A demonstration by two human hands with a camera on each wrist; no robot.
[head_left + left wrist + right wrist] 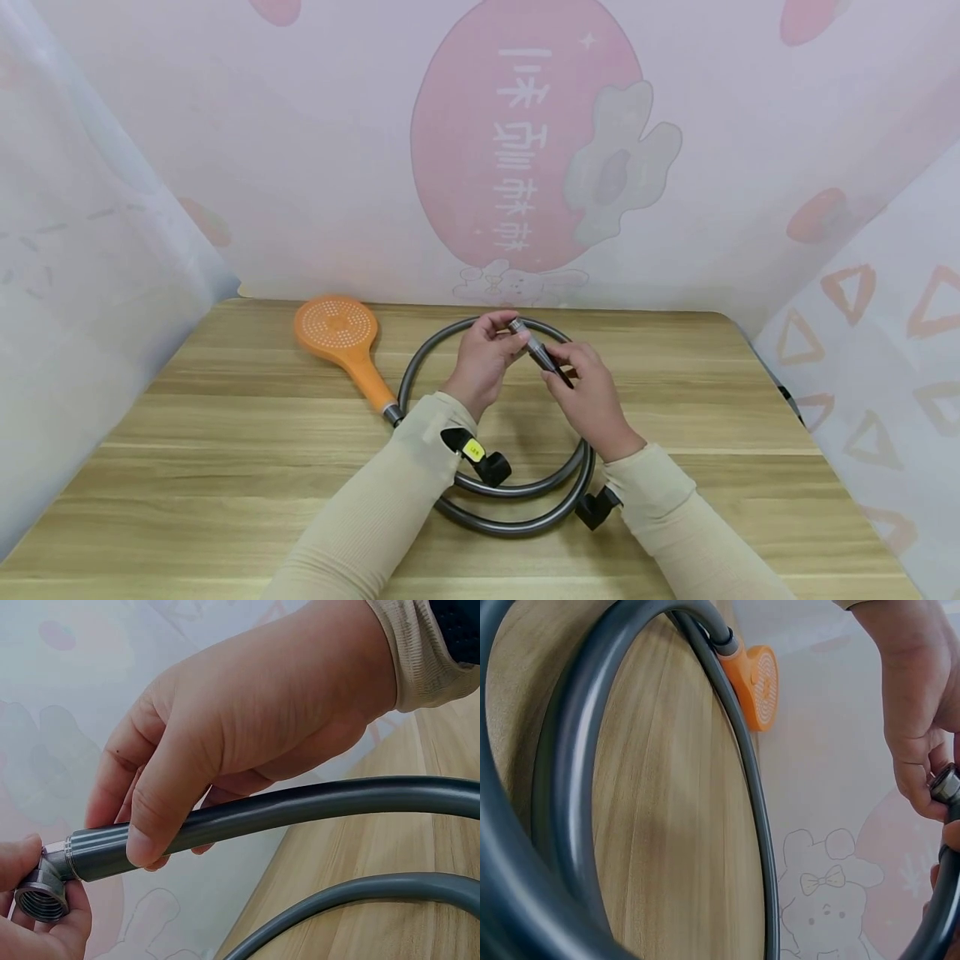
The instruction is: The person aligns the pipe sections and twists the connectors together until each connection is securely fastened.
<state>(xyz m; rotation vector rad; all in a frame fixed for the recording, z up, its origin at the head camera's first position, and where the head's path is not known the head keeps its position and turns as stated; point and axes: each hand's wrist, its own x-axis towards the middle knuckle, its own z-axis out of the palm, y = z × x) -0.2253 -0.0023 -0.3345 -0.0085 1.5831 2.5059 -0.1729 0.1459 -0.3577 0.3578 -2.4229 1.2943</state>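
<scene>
A dark grey shower hose (517, 527) lies in loops on the table. Its raised end carries a metal threaded connector (43, 894), which looks angled in the left wrist view. My left hand (482, 362) pinches this connector between thumb and fingers. Just behind it, my right hand (588, 396) grips the hose end, thumb on the near side in the left wrist view. At the hose's other end is an orange shower head (337, 325), lying on the table to the left with its perforated face up. The right wrist view shows my right hand only at its edge.
The wooden table (225, 483) reaches to a pale printed curtain (337, 167) at the back, with more curtain at both sides. Hose loops surround the table area below my hands. A black camera mount (491, 468) sits at my left wrist.
</scene>
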